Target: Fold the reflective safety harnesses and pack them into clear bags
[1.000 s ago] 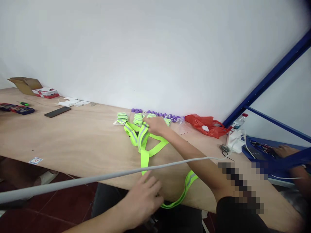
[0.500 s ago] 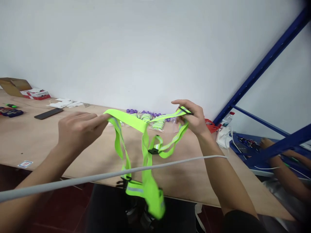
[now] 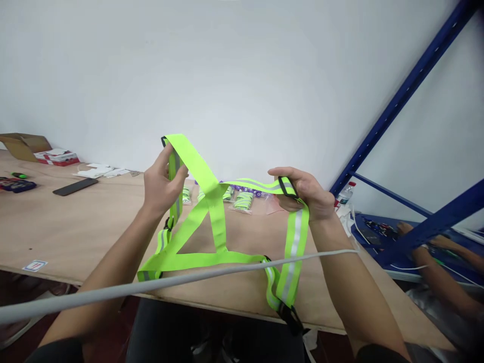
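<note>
A neon-yellow reflective strap vest point(image 3: 212, 222) hangs spread out above the wooden table point(image 3: 75, 227). My left hand point(image 3: 161, 181) pinches one upper loop of the vest, raised near the wall. My right hand point(image 3: 302, 194) is closed on the other loop at a black buckle, a little lower. The vest's belt strap runs across between my forearms, and a striped loop with a black clip dangles below my right wrist. Several folded vests in clear bags point(image 3: 244, 200) lie on the table behind it, beside small purple pieces point(image 3: 247, 187).
A grey cable point(image 3: 113, 290) crosses the front of the view. A black phone point(image 3: 74, 186), white papers point(image 3: 100, 171) and a cardboard box point(image 3: 22, 143) lie at the left. On the right stand a blue rack frame point(image 3: 401, 101) and another person's arm point(image 3: 438, 275).
Both hands lifted the vest off the table and spread it apart. My left hand rose higher with its loop and the straps untangled into an open shape.
</note>
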Action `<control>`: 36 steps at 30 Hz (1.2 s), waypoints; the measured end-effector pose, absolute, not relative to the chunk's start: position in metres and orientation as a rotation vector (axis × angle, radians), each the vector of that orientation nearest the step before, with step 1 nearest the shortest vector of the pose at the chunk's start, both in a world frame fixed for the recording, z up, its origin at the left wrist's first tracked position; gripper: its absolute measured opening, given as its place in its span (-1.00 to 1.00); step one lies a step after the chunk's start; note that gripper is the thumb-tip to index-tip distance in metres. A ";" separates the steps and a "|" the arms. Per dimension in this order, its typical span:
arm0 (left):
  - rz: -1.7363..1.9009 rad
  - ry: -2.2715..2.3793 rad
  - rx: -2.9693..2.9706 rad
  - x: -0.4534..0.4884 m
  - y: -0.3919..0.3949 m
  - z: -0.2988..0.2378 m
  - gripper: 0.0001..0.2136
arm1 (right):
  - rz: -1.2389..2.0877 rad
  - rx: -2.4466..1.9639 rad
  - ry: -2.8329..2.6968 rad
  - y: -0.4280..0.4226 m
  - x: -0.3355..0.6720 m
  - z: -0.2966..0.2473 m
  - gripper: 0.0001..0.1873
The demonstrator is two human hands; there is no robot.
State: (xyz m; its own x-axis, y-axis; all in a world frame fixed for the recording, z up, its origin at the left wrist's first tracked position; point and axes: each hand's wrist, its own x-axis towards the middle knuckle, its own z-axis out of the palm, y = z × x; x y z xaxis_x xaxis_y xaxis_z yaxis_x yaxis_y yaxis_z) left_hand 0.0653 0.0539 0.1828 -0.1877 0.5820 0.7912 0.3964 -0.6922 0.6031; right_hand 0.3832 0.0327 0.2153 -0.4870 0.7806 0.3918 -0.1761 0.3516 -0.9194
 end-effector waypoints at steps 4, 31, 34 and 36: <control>2.251 1.073 1.724 0.071 0.064 0.188 -0.69 | 1.181 -0.627 -1.643 0.032 0.389 0.216 -0.43; 0.402 1.281 2.444 -0.019 0.049 0.240 -0.50 | 0.751 -1.108 -2.036 0.046 0.445 0.224 -0.55; 0.527 1.472 2.367 -0.011 0.047 0.241 -0.61 | 0.556 -1.220 -2.079 0.048 0.443 0.224 -0.59; 0.633 1.616 2.293 -0.001 0.042 0.239 -0.67 | 0.470 -1.235 -2.077 0.050 0.439 0.221 -0.61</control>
